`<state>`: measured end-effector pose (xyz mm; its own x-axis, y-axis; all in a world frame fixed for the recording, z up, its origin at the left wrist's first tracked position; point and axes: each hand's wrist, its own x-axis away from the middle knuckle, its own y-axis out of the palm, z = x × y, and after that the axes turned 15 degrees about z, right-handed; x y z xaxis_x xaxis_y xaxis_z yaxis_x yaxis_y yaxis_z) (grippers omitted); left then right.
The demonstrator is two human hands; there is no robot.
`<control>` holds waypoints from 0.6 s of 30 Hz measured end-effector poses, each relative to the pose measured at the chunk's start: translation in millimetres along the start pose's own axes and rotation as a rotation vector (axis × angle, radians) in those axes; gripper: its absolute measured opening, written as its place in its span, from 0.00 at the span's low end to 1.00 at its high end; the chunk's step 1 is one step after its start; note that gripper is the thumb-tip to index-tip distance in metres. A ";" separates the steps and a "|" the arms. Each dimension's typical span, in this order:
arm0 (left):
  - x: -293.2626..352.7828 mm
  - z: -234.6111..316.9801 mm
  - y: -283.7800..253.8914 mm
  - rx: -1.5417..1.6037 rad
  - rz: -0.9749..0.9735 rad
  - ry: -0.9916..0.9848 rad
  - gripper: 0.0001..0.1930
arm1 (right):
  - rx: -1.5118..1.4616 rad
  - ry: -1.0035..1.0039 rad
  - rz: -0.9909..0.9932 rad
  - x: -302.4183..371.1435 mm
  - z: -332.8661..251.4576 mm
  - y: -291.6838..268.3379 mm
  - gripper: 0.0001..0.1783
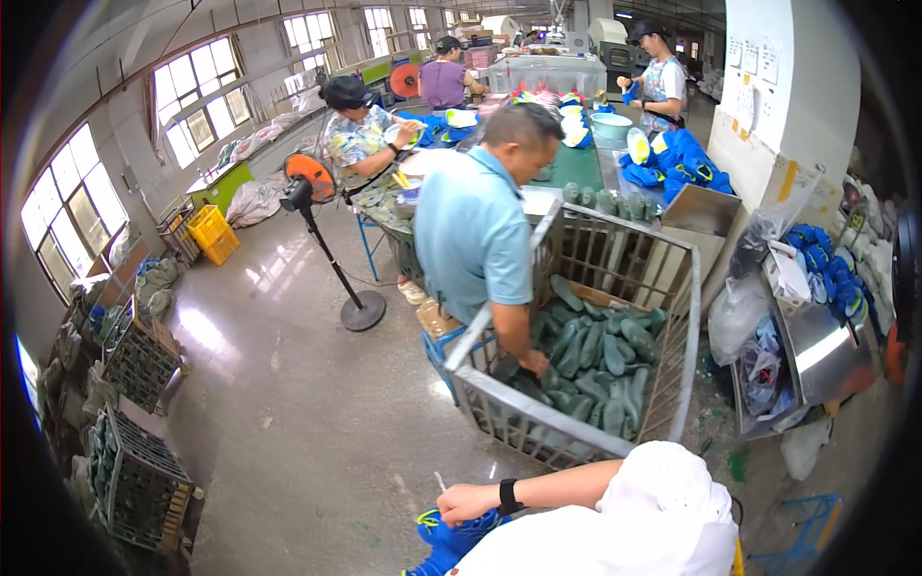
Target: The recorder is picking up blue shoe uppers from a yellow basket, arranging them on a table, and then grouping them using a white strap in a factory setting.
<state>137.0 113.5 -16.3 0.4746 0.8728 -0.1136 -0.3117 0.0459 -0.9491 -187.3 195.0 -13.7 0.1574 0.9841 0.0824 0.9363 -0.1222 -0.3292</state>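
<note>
My right hand (469, 503) is closed at the bottom centre, a black band round its wrist. A thin pale stick (440, 482) juts up from its fingers; too little shows to tell its kind. Directly under the hand are blue shoe uppers (444, 545) with yellow-green lacing, partly hidden by the hand and my white sleeve (595, 528). Whether the hand touches them I cannot tell. My left hand is out of view.
Ahead, a person in a light-blue shirt (471, 221) reaches into a metal cage cart (684, 365) of green shoe lasts (586, 360). An orange fan (309, 178) stands left of them. Other people work at a green-topped table (576, 168). Crates (134, 480) line the left.
</note>
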 end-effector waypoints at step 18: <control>-445.0 -169.3 21.7 0.079 0.136 -0.401 0.17 | 0.719 0.428 0.395 -344.0 22.5 -32.8 0.12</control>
<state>58.5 -356.2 -36.1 0.0718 0.9926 -0.0980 -0.4193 -0.0591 -0.9059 -279.2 -136.5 -52.4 0.6607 0.7387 0.1334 0.3923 -0.1884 -0.9003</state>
